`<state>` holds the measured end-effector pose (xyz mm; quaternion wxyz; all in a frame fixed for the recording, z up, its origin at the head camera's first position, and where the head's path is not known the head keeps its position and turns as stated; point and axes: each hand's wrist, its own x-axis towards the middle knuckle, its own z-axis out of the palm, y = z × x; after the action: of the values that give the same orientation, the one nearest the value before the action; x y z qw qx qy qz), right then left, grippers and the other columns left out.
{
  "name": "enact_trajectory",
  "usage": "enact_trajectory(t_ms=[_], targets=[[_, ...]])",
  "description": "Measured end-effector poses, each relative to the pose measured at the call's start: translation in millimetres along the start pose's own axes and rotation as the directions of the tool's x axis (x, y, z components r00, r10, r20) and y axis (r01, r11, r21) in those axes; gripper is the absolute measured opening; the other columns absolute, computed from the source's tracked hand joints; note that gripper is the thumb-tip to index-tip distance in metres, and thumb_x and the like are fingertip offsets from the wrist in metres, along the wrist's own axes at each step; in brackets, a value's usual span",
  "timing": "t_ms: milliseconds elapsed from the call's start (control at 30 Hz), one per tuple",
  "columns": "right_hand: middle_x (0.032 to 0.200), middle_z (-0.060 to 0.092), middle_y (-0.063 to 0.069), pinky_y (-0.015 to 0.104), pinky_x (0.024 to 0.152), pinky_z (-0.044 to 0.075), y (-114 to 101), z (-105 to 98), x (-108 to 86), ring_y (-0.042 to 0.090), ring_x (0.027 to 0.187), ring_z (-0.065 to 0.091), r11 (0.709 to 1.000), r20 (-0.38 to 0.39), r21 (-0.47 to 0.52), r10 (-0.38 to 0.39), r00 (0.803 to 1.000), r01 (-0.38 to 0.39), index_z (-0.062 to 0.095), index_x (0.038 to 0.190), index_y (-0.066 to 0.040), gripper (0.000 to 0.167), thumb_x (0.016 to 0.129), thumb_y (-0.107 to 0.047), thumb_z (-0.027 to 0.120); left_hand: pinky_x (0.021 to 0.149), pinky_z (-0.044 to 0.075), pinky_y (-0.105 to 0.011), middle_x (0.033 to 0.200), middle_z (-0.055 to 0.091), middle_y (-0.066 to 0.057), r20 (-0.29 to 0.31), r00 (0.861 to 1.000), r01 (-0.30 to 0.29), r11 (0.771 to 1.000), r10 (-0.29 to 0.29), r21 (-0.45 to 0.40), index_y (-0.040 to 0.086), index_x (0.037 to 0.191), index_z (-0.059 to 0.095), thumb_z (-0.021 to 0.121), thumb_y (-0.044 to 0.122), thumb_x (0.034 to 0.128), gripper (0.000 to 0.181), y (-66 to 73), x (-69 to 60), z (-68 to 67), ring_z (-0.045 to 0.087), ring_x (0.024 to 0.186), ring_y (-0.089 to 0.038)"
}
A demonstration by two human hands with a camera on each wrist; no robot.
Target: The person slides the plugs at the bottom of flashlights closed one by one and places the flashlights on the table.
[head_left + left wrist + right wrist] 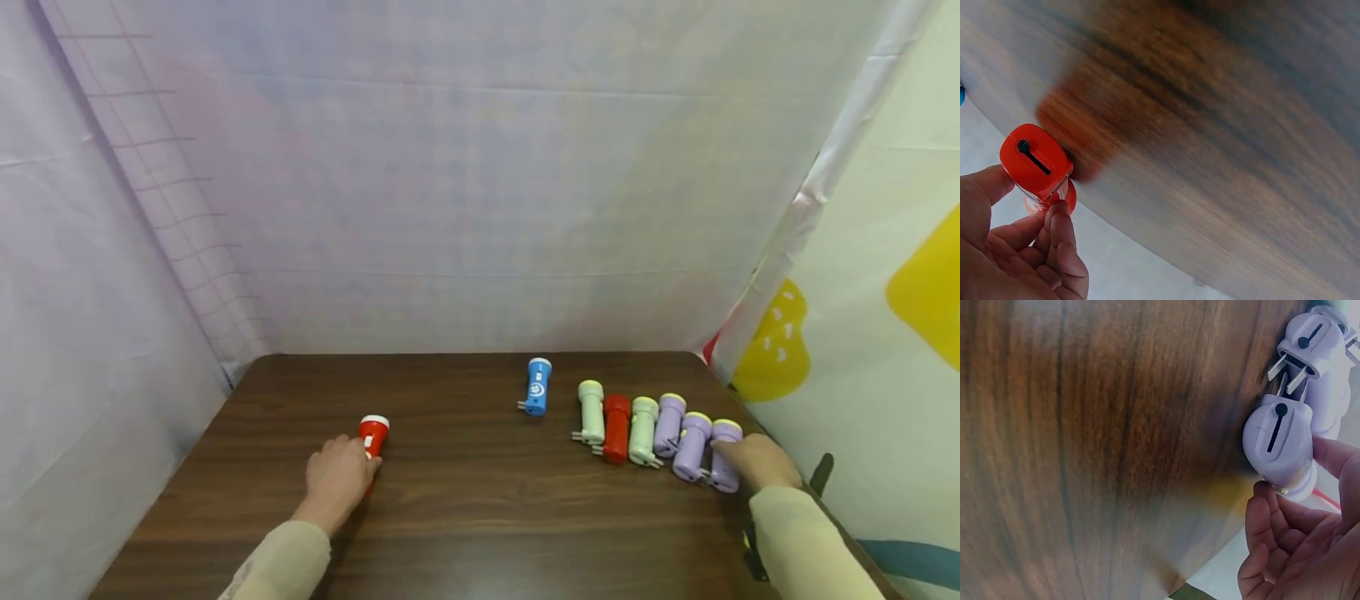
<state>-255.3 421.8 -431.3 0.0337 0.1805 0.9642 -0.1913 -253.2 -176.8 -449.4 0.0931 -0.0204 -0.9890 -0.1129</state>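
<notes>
On the left part of the table, my left hand (336,482) holds a red flashlight (373,432) with a white rim. The left wrist view shows thumb and fingers on opposite sides of its red body (1032,159), its black-slotted end facing the camera. At the right, my right hand (759,462) pinches the outermost purple flashlight (724,477), which has a yellow rim. In the right wrist view, the thumb and fingertips meet this purple body (1272,440); its metal prongs point toward the neighbouring purple flashlight (1316,337).
Left of the gripped purple one lie two more purple flashlights (692,450), two pale green ones (592,417) and a red one (617,433), prongs out. Farther back lies a blue flashlight (537,387). The brown table (480,517) has cloth walls (480,208) behind and beside it.
</notes>
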Motion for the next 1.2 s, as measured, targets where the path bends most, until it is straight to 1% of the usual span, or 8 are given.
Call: enact_trajectory(t_ms=[133,233,400,567,800,900,1067,1200], targets=[[0.108,0.058,0.041,0.062,0.073,0.049,2.5,-1.7,1.5,0.058,0.097,0.057,1.0,0.02,-0.01,-0.014,1.0,0.015,0.057,0.109,0.021,0.079,0.092,-0.057,0.052,0.064,0.046,-0.048,0.074,0.054,-0.013,-0.006,1.0,0.003,1.0,-0.003,0.006,-0.002,0.084,0.068,0.077,0.028,0.085,0.031,1.5,0.6,1.3,0.055,0.071,-0.033],[0.11,0.056,0.042,0.062,0.074,0.049,4.9,-2.5,1.4,0.059,0.098,0.057,1.0,0.043,-0.011,-0.011,0.999,0.012,0.055,0.111,0.021,0.081,0.092,-0.058,0.052,0.064,0.047,-0.049,0.074,0.054,-0.013,-0.001,1.0,0.008,1.0,-0.008,0.011,-0.002,0.085,0.068,0.077,0.028,0.085,0.031,2.5,0.9,2.0,0.055,0.071,-0.033],[0.113,0.054,0.044,0.063,0.077,0.048,8.4,-3.6,-0.1,0.06,0.101,0.055,1.0,0.061,-0.005,0.006,0.998,-0.005,0.052,0.114,0.023,0.086,0.092,-0.06,0.05,0.065,0.048,-0.048,0.075,0.055,-0.012,0.008,1.0,0.009,1.0,-0.009,0.019,-0.002,0.086,0.069,0.078,0.029,0.0851,0.032,4.9,2.5,2.0,0.055,0.072,-0.032],[0.114,0.053,0.044,0.063,0.079,0.048,8.6,-3.8,-1.2,0.06,0.103,0.054,1.0,0.088,-0.002,0.028,0.996,-0.028,0.051,0.115,0.023,0.088,0.092,-0.062,0.049,0.065,0.048,-0.048,0.075,0.055,-0.013,0.007,1.0,0.018,0.999,-0.018,0.033,-0.002,0.085,0.069,0.078,0.03,0.0847,0.033,4.2,3.0,2.3,0.055,0.072,-0.032],[0.116,0.052,0.045,0.062,0.078,0.048,6.1,-1.2,-2.4,0.059,0.102,0.054,0.999,0.079,-0.009,0.046,0.996,-0.046,0.052,0.116,0.022,0.091,0.091,-0.065,0.05,0.067,0.048,-0.049,0.075,0.055,-0.013,0.011,0.999,0.038,0.999,-0.039,0.033,-0.001,0.085,0.069,0.078,0.031,0.0846,0.033,2.1,2.8,3.2,0.056,0.073,-0.032],[0.113,0.053,0.044,0.061,0.078,0.048,6.2,-0.5,-3.5,0.058,0.1,0.056,0.999,0.08,-0.008,0.051,0.995,-0.051,0.053,0.114,0.022,0.091,0.09,-0.065,0.051,0.066,0.048,-0.049,0.075,0.055,-0.013,0.004,0.999,0.032,0.999,-0.032,0.036,-0.001,0.085,0.069,0.078,0.03,0.0848,0.032,1.7,2.0,3.1,0.055,0.072,-0.033],[0.11,0.055,0.043,0.06,0.077,0.049,8.5,-2.7,-6.2,0.055,0.096,0.058,0.999,0.091,-0.004,0.038,0.995,-0.038,0.054,0.113,0.022,0.088,0.091,-0.063,0.051,0.064,0.047,-0.048,0.075,0.056,-0.013,-0.015,1.0,0.013,0.999,-0.012,0.051,-0.002,0.084,0.069,0.078,0.029,0.0848,0.032,2.4,0.6,3.2,0.055,0.071,-0.033],[0.1,0.058,0.038,0.055,0.069,0.05,7.2,-7.7,-7.8,0.044,0.085,0.059,0.997,0.086,0.023,0.067,0.994,-0.069,0.055,0.113,0.02,0.087,0.09,-0.064,0.05,0.064,0.047,-0.047,0.074,0.055,-0.012,-0.01,1.0,0.019,0.999,-0.019,0.051,-0.001,0.085,0.069,0.078,0.029,0.0848,0.032,2.3,1.0,3.0,0.055,0.07,-0.032]])
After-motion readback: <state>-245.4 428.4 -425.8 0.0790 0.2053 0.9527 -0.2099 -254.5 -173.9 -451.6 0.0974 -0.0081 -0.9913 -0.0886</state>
